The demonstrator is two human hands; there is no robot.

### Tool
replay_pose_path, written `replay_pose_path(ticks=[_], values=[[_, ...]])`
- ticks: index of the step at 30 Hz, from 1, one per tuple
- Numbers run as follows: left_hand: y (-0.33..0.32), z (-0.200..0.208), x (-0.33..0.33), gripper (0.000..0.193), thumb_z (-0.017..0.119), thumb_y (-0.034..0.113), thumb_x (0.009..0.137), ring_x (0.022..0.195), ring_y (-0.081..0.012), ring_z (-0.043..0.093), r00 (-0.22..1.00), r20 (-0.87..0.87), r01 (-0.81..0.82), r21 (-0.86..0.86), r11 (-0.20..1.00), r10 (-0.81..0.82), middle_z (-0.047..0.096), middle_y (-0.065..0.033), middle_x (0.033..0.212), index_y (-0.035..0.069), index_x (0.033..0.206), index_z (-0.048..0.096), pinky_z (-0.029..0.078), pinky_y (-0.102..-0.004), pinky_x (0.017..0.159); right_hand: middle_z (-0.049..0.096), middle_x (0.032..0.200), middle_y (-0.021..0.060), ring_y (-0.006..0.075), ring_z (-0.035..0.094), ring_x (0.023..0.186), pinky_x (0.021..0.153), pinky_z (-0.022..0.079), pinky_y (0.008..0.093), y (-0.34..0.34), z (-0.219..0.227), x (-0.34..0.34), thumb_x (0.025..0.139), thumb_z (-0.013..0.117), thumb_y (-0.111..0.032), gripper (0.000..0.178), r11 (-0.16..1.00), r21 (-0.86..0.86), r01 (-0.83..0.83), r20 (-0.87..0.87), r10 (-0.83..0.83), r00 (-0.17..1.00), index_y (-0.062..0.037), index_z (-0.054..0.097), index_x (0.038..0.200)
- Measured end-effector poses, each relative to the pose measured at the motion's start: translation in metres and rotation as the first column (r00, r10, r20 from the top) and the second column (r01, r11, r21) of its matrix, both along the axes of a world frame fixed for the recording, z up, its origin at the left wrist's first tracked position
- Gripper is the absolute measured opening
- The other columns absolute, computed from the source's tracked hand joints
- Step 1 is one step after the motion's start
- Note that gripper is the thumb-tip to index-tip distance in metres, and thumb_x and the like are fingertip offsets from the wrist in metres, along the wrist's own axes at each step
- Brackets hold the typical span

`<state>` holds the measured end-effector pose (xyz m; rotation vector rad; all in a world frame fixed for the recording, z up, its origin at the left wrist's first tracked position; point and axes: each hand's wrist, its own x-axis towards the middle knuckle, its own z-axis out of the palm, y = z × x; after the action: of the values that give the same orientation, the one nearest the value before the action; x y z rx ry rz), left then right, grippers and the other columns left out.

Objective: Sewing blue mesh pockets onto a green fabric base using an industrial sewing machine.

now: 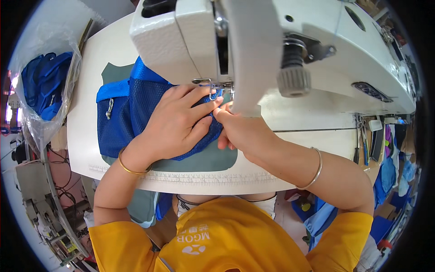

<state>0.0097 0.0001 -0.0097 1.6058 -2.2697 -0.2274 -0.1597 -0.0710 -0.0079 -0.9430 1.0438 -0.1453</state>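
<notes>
A white sewing machine stands over the table, its presser foot down by my fingertips. Under it lies a blue mesh pocket with a bright blue band and a grey cord end, on top of a grey-green fabric panel. My left hand rests on the mesh with its fingers spread, the tips close to the foot. Just right of the foot, my right hand pinches the edge of the blue mesh pocket between thumb and forefinger. The needle point is hidden behind the machine head and my fingers.
A ruler strip runs along the front edge of the white table. Left of it hangs a clear plastic bag holding blue mesh pieces. Scissors and small tools lie at the table's right end. More fabric is piled below right.
</notes>
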Motion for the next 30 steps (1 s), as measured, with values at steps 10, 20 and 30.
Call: replay_pose_path(ticks=[10, 20, 30], values=[[0.074, -0.001, -0.008, 0.025, 0.064, 0.017, 0.09, 0.11, -0.0212, 0.061, 0.863, 0.504, 0.331, -0.502, 0.799, -0.041, 0.066, 0.0003, 0.125, 0.014, 0.112, 0.074, 0.049, -0.0354, 0.095, 0.059, 0.067, 0.0067, 0.0165, 0.06, 0.051, 0.043, 0.041, 0.0289, -0.011, -0.016, -0.014, 0.096, 0.061, -0.019, 0.021, 1.0, -0.005, 0.019, 0.184, -0.018, 0.983, -0.0034, 0.058, 0.082], [0.044, 0.006, -0.017, 0.026, 0.065, 0.003, 0.083, 0.082, -0.022, 0.062, 0.927, 0.374, 0.231, -0.526, 0.818, -0.021, 0.071, -0.0155, 0.108, -0.002, 0.106, 0.074, 0.052, -0.0276, 0.063, 0.062, 0.073, 0.0092, 0.0174, 0.062, 0.055, 0.045, 0.043, 0.0316, -0.014, -0.016, -0.015, 0.097, 0.059, -0.018, 0.023, 0.999, 0.036, 0.029, 0.199, -0.036, 0.979, -0.0019, 0.061, 0.082], [0.052, 0.012, -0.006, 0.028, 0.066, 0.009, 0.081, 0.079, -0.0199, 0.059, 0.931, 0.363, 0.222, -0.483, 0.847, -0.037, 0.071, -0.011, 0.102, 0.0, 0.107, 0.074, 0.05, -0.0285, 0.067, 0.067, 0.088, 0.0167, 0.0337, 0.065, 0.072, 0.064, 0.052, 0.0384, -0.001, -0.035, -0.057, 0.094, 0.066, -0.023, 0.022, 0.204, -0.976, -0.075, -0.031, 0.213, 0.977, -0.0011, 0.067, 0.096]])
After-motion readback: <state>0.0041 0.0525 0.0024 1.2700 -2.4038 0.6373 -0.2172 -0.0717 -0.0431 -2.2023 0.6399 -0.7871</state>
